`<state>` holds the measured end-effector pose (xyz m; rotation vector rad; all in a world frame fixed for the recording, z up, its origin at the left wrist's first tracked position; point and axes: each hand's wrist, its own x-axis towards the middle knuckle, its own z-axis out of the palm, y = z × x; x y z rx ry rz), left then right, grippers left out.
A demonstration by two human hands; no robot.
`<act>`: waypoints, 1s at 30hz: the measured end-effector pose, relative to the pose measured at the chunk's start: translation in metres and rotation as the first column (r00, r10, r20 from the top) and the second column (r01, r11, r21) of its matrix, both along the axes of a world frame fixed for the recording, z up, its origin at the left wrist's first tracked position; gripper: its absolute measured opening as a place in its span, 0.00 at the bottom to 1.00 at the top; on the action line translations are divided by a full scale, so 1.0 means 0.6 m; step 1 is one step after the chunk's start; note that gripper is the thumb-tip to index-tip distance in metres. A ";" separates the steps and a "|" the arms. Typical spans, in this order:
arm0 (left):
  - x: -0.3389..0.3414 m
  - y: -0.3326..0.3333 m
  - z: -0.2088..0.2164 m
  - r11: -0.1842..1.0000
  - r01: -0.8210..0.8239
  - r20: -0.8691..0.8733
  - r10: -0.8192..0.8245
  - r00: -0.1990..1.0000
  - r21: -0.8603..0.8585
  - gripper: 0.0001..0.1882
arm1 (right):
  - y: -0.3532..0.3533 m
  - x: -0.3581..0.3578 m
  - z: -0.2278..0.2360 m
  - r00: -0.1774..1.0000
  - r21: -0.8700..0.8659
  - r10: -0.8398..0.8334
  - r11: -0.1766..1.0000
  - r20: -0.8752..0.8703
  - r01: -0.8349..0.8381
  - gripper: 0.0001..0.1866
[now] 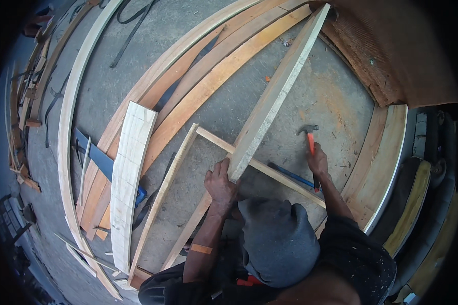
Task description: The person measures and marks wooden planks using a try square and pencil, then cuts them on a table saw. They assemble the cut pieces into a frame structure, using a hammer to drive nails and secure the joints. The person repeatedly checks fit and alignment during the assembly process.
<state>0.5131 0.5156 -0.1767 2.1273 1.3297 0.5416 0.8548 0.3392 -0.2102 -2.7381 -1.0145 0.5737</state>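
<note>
My left hand (220,182) is wrapped round the near end of a long pale board (275,104), which slants away to the far right. That board lies across a narrow wooden frame (163,195), over its crosspiece (285,174). In my right hand (318,160) is a claw hammer (310,137) with a red and black handle, its metal head pointing away from me above the concrete. A thin blue bar (292,175) lies beside the crosspiece, near the hammer's handle end. Dark grey cloth (277,241) hides the near part of the frame.
Several long curved planks (203,86) and a wide pale board (130,188) lie to the left. A blue saw blade (94,155) and a blue tape measure (141,194) sit among them. A curved wooden panel (379,168) edges the right side, with padded pieces (412,208) beyond.
</note>
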 end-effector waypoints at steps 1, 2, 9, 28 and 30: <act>-0.001 -0.001 -0.002 1.000 0.004 0.006 -0.004 1.000 -0.005 0.24 | -0.012 0.000 -0.010 0.994 0.014 0.083 0.996 0.071 -0.084 0.31; -0.001 0.000 -0.004 1.000 0.000 0.017 0.000 1.000 -0.005 0.25 | 0.012 -0.003 0.006 0.999 0.050 0.028 0.998 -0.015 -0.027 0.33; -0.002 -0.008 -0.017 0.997 -0.044 -0.064 0.039 0.997 -0.066 0.30 | 0.300 -0.116 0.236 0.437 0.235 0.013 0.857 -0.900 0.459 0.46; 0.004 -0.011 -0.009 0.993 -0.115 0.095 0.115 0.989 0.001 0.19 | 0.341 -0.189 0.301 0.968 0.523 0.173 0.850 -0.180 -0.055 0.29; 0.006 -0.011 -0.011 0.990 -0.140 0.092 0.138 0.986 0.017 0.17 | 0.362 -0.200 0.312 0.943 0.585 0.239 0.809 -0.232 -0.061 0.22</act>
